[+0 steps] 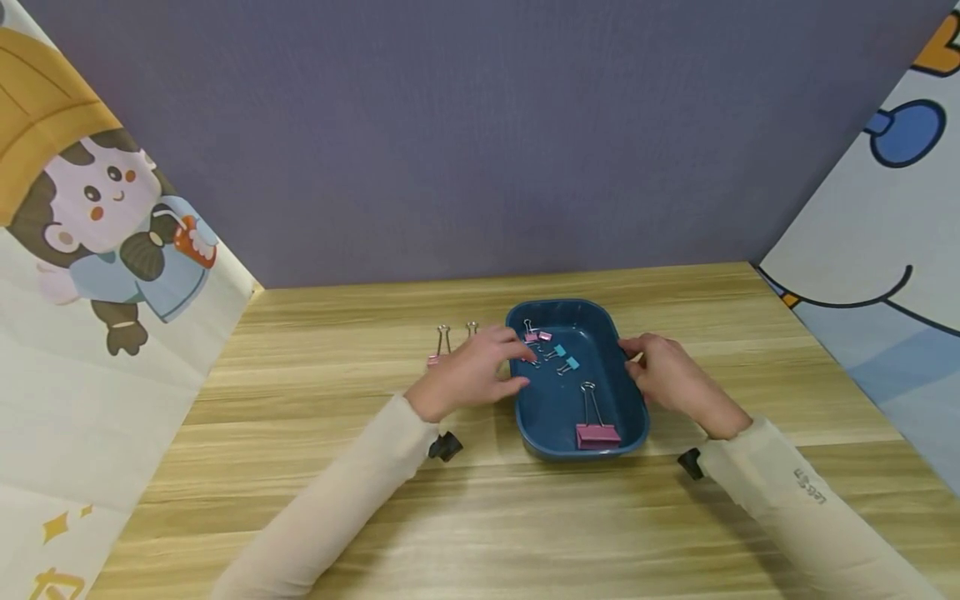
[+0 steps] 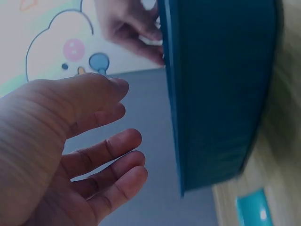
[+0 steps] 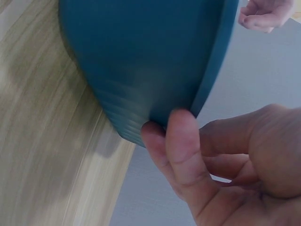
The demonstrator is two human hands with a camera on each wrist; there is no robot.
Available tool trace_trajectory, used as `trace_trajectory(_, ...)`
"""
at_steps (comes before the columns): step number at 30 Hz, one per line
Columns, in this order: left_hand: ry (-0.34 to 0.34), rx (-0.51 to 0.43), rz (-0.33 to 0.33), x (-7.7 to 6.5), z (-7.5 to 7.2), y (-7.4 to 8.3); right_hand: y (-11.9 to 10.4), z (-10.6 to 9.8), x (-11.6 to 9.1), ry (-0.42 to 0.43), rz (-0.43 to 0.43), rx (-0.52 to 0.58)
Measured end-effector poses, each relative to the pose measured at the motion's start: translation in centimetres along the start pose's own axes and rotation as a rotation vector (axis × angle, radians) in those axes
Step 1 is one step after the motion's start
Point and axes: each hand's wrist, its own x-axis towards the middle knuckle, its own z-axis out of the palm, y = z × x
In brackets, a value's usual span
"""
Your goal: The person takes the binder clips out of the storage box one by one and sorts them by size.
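Observation:
My left hand (image 1: 483,367) hovers over the left rim of a dark blue tray (image 1: 547,417), fingers spread and loosely bent. In the left wrist view nothing lies between its thumb and fingers. The right hand (image 1: 667,375) grips the tray's right rim, with fingertips (image 3: 183,136) against the outer wall. Inside the tray are small pink binder clips (image 1: 545,337), two light blue binder clips (image 1: 572,363) and a large pink binder clip (image 1: 597,437). Some small clips are partly hidden by the left fingers.
Left of the tray, a pink binder clip (image 1: 433,361) and another clip's wire handles (image 1: 472,326) show behind the left hand. A teal item (image 2: 254,209) lies on the wooden table (image 1: 360,500) beside the tray. A grey-purple panel (image 1: 480,150) stands behind the table.

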Motion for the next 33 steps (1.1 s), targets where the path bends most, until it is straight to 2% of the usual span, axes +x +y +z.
trace_trajectory(4, -0.012, 0.035, 0.04, 0.8, 1.1, 1.1, 0.1, 0.0, 0.0, 0.004, -0.006, 0.0)
trace_trajectory(7, -0.031, 0.064, 0.046, 1.3, 1.7, 2.0, 0.1, 0.0, 0.0, 0.007, -0.014, 0.001)
trace_trajectory(17, -0.224, 0.051, 0.017, 2.9, 3.7, 4.2, 0.2, -0.1, 0.0, -0.001, -0.037, 0.008)
trace_trajectory(25, -0.278, 0.064, 0.019, 4.1, 5.6, 5.4, 0.2, -0.2, -0.1, -0.012, -0.032, 0.012)
trace_trajectory(33, -0.342, 0.057, -0.044, 5.0, 6.3, 6.0, 0.1, -0.2, -0.1, -0.017, -0.023, 0.019)
